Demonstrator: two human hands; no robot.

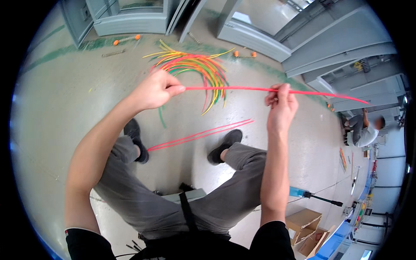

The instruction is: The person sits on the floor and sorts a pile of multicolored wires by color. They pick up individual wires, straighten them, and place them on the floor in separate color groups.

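Stretched almost level between my hands is a red wire (229, 88). My left hand (158, 90) is closed in a pinch around it near the left. Farther along, my right hand (281, 104) pinches the same wire, and its free end runs on to the right and droops slightly. On the floor beyond lies a loose bundle of red, yellow and green wires (212, 71), partly hidden behind my left hand. Nearer my feet, red wires (201, 135) lie side by side on the floor, one end by my left shoe (136, 138).
Grey metal cabinets (130, 25) stand along the far side. Springs with orange ends (126, 40) lie before them. Cardboard boxes (303, 223) and a blue tool with a black shaft (303, 193) are at lower right. Another person (366, 132) crouches at far right.
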